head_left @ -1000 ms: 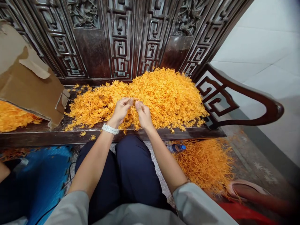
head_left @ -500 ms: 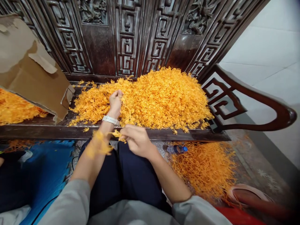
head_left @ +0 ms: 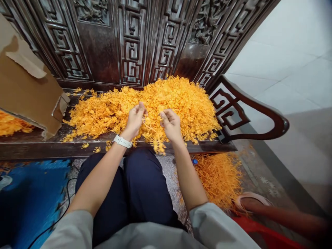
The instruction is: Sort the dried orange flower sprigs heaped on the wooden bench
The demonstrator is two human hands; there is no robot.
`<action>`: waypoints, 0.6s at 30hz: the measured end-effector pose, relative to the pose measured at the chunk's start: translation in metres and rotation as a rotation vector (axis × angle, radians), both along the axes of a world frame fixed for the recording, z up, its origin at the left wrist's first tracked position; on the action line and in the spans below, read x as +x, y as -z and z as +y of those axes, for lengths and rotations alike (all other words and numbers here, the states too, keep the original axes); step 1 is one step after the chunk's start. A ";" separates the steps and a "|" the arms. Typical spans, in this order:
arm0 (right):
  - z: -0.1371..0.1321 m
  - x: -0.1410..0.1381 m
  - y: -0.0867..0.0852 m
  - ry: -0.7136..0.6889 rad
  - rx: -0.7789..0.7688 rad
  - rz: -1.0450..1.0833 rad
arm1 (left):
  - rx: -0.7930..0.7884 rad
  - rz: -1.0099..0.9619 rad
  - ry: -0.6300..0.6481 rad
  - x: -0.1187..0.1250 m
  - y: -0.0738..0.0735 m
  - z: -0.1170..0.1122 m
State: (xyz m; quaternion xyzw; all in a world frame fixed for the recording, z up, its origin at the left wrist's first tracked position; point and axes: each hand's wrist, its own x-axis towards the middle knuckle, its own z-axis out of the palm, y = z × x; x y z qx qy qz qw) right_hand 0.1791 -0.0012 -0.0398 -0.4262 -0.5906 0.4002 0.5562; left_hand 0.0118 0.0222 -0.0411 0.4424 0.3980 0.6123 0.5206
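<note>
Back up from your lap, your right hand (head_left: pixel 169 122) meets your left hand (head_left: pixel 135 119) above the bench (head_left: pixel 38 150) edge; both sets of fingers (head_left: pixel 140 109) pinch a tangled orange sprig (head_left: pixel 153 134), stretching it so it dangles clear of the heap (head_left: pixel 184 102) behind. Dark carved wood (head_left: pixel 103 52) backs the bench, a cardboard box (head_left: pixel 26 90) stands left, and more strands (head_left: pixel 220 176) litter the floor (head_left: pixel 261 166).

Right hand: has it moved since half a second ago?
Yes. The right hand was below the bench front edge; now it is above that edge at the orange pile, pinching an orange sprig with the left hand.
</note>
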 end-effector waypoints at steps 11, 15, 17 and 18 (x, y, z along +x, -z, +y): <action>-0.037 -0.011 -0.006 -0.348 0.021 -0.469 | 0.017 0.095 0.156 -0.010 -0.010 -0.002; -0.056 -0.012 -0.006 -0.439 0.014 -0.387 | -0.080 -0.034 0.114 -0.013 -0.010 0.000; -0.053 -0.006 -0.001 -0.338 -0.042 -0.250 | -0.106 -0.095 0.241 -0.016 -0.013 -0.005; -0.050 -0.003 0.002 -0.293 -0.081 -0.189 | -0.110 -0.100 0.323 -0.017 -0.015 -0.008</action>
